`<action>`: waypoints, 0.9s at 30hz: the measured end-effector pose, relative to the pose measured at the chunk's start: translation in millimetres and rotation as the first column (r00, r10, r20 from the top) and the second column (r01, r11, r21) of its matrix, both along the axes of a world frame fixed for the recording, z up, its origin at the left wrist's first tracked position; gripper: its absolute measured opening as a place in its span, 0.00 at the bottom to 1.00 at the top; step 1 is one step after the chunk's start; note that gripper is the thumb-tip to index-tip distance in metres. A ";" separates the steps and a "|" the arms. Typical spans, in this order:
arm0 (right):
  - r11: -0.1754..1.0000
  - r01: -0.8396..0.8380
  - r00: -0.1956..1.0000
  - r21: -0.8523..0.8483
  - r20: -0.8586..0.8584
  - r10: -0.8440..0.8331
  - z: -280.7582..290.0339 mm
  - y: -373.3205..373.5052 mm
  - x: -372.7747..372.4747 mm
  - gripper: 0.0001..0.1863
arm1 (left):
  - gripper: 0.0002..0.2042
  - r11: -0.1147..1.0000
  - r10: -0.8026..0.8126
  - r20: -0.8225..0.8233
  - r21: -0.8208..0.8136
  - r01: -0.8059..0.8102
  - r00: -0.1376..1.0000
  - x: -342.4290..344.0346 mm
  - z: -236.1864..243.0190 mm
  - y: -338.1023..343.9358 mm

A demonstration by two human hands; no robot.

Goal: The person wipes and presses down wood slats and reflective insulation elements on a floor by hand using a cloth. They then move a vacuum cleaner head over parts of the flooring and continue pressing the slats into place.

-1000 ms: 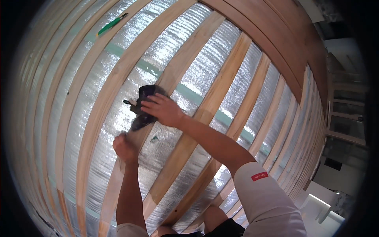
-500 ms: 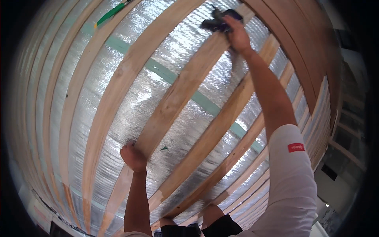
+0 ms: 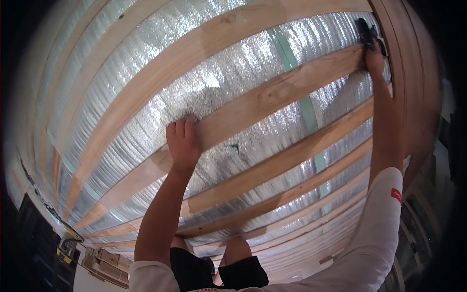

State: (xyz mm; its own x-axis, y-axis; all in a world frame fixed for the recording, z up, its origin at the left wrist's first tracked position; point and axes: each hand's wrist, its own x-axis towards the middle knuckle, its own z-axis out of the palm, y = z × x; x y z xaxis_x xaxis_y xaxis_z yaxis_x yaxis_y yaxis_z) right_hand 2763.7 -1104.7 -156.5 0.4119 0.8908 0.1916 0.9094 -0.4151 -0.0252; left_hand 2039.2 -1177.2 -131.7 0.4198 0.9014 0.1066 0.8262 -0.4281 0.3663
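My left hand (image 3: pixel 184 143) is closed over a long pale wooden joist (image 3: pixel 272 95), with its fingers bent over the far edge. Up at the right, my right hand (image 3: pixel 374 61) grips a dark cordless drill (image 3: pixel 365 33), close to where that joist meets a brown timber beam (image 3: pixel 396 53). My wrist and the drill's dark body hide most of that joint, and I cannot make out whether a bit touches the wood. Silver foil sheeting (image 3: pixel 214 97) fills the gaps on both sides of the joist.
More joists (image 3: pixel 292 151) run roughly parallel over the foil, with green strips (image 3: pixel 307 114) crossing beneath. A green scrap (image 3: pixel 235 146) lies near my left hand. My bare knees (image 3: pixel 238 248) rest low in view. A yellow and black tool (image 3: pixel 65 250) stands at the lower left, by cardboard (image 3: pixel 104 265).
My view has turned, so the joists lie flatter across it. My right hand and the drill have gone right, beside the beam. The green-handled tool has left view. My left hand stays on the joist.
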 end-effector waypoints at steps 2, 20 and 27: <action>0.998 -0.038 0.999 0.045 -0.033 0.039 -4.7 -9.4 -59.2 0.27 | 0.19 1.000 0.015 0.001 0.010 -0.015 1.000 -2.6 -0.1 -1.4; 0.864 -0.452 0.836 0.221 -0.232 0.497 21.5 -128.4 -577.5 0.38 | 0.11 0.962 0.049 0.454 0.219 -0.164 0.890 -18.4 -18.4 -6.6; 0.877 -0.457 0.861 0.149 -0.172 0.479 18.4 -135.2 -544.0 0.40 | 0.10 0.989 0.111 0.224 0.072 -0.130 0.968 -224.7 24.6 -136.4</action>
State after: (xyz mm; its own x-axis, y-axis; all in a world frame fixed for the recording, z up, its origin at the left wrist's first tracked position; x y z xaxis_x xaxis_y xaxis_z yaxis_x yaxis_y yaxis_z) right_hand 2219.7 -1239.9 -138.1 -0.0101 0.9685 0.2487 0.9672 0.0726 -0.2434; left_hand 1814.5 -1313.6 -107.1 0.2662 0.9276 0.2623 0.7777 -0.3674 0.5101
